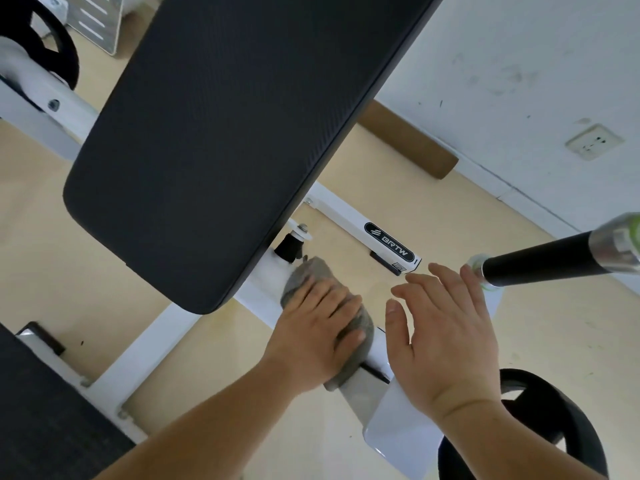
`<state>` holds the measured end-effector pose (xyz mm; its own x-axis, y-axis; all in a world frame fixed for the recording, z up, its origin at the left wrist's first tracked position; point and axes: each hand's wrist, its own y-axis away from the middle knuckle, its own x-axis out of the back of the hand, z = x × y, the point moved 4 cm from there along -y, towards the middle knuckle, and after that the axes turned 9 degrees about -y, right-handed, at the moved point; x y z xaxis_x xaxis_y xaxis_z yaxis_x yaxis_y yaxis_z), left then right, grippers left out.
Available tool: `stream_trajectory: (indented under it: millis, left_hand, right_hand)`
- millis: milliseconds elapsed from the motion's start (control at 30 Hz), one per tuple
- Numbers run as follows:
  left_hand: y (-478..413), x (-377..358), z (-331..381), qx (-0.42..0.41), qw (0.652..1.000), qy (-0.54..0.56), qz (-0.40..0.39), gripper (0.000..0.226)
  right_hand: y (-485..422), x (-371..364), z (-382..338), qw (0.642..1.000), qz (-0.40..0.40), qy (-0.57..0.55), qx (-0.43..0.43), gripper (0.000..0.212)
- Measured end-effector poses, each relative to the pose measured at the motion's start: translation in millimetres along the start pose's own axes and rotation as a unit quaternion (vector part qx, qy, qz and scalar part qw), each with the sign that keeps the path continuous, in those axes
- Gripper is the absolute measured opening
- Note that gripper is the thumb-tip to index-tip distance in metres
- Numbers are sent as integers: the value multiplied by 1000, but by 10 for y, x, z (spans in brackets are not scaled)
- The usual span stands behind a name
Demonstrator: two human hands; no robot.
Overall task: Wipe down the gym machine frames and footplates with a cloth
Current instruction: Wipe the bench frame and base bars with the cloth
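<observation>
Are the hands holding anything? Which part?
The left hand grips the grey cloth across its middle, against the white frame. The right hand holds nothing.

We find our grey cloth [302, 278] (crumpled into a wad) draped over the white frame bar [398, 420], toward six o'clock of centre, the bar slanting from eleven to five o'clock.
</observation>
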<state>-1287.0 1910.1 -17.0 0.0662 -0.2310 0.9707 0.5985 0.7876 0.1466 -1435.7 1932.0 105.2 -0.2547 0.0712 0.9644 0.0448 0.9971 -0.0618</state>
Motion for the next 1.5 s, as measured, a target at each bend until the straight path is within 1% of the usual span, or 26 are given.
stream_trajectory:
  millis: [100,200,233,300,367,400,433,500,567,667,733,767,833,900,933,967,1000,1033,1100,1133,1200,1267,1300,1333,1400,1500]
  left_hand:
    - [185,-94,-55,-5,999,43,-1,60]
    - [-62,-13,-82,-23,999,-23,-40,62]
    - [-213,45,-106,-18,996,-54,-65,67]
    - [-513,120,-170,6,984,-102,-147,76]
    - [-687,134,-186,13,974,-111,-196,76]
    - [-697,126,-187,13,975,-113,-192,74]
    - [-655,125,-186,12,980,-112,-166,71]
    - [-407,102,-160,15,995,-64,-72,59]
    - [-33,-5,-133,0,1000,6,-2,48]
    - [346,-174,-152,-4,998,58,24,54]
    - [355,-171,-146,5,998,60,21,57]
    - [270,-122,-138,7,999,48,9,60]
    - [-60,6,-149,19,998,-7,-51,71]
    - [-456,115,-195,42,986,-76,-145,92]
    - [-613,156,-214,51,974,-99,-196,98]
    - [-728,169,-214,55,965,-106,-233,98]
    - [-782,173,-197,54,960,-106,-252,94]
    - [-789,177,-167,50,960,-106,-254,91]
    - [-667,154,-86,31,969,-111,-217,91]
    - [-557,148,-48,29,981,-98,-167,88]
    - [-265,74,2,18,998,-32,-42,69]
    - [27,-1,14,4,995,38,94,48]
    - [148,-9,5,19,986,69,150,43]
    - [242,6,-2,44,977,98,184,41]
    - [408,94,16,117,964,143,194,40]
    - [785,200,73,235,939,191,160,42]
  right_hand:
    - [2,-4,-6,1000,-2,1,-2,43]
    - [6,-6,-6,1000,1,-2,1,41]
    - [7,-7,-10,1000,0,-2,1,40]
    - [12,-8,-8,1000,-4,1,-2,39]
    - [23,-2,-9,1000,-5,2,-3,40]
    - [27,0,-14,1000,-4,0,-2,40]
    - [18,2,-19,1000,-3,-2,-2,40]
    - [-1,7,-11,1000,-1,-3,-3,40]
    - [-7,10,-16,1000,-2,-3,-2,40]
    - [0,18,-22,1000,3,-1,1,40]
    - [5,15,-35,1000,5,-4,1,39]
    - [2,13,-39,1000,6,-6,1,38]
    - [-2,10,-42,1000,4,-4,-1,38]
    - [-4,8,-45,1000,4,-3,-1,39]
    - [-5,8,-40,1000,4,-2,-1,39]
    - [-4,9,-33,1000,5,-1,-1,40]
    - [-3,8,-28,1000,6,1,0,40]
    - [-1,6,-24,1000,7,1,2,39]
    - [-2,5,-17,1000,12,0,5,38]
    - [-2,4,-15,1000,12,0,4,37]
    - [1,0,-6,1000,7,2,2,38]
    - [11,2,-3,1000,8,4,4,39]
    - [17,2,-4,1000,10,4,6,40]
    - [17,3,-6,1000,14,2,5,39]
    - [7,-2,5,1000,16,1,2,38]
    - [22,-18,14,1000,14,8,2,34]
